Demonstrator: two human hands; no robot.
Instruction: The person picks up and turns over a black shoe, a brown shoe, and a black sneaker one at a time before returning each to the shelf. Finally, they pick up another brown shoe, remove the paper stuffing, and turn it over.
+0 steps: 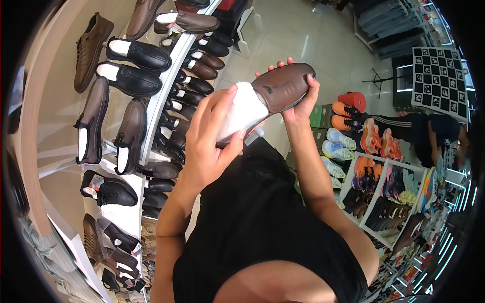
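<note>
Between the two hands, in front of the chest, lies a brown shoe (283,88) with white paper stuffing (245,111) coming out of its opening. The fingers (222,108) of the left hand (209,141) are closed around the stuffing and the heel end, with the thumb along the lower edge. The fingers (310,86) of the right hand (300,101) wrap the toe end from behind, their tips showing above the upper edge. The long axis of the shoe runs from the left hand, lower and nearer the body, up toward the right hand, so each hand has one end. Both hands touch it; neither is nearer. To the left, well apart, a white shelf (151,121) carries rows of dark shoes (136,65). To the right stand racks with bright sport shoes (374,136).
</note>
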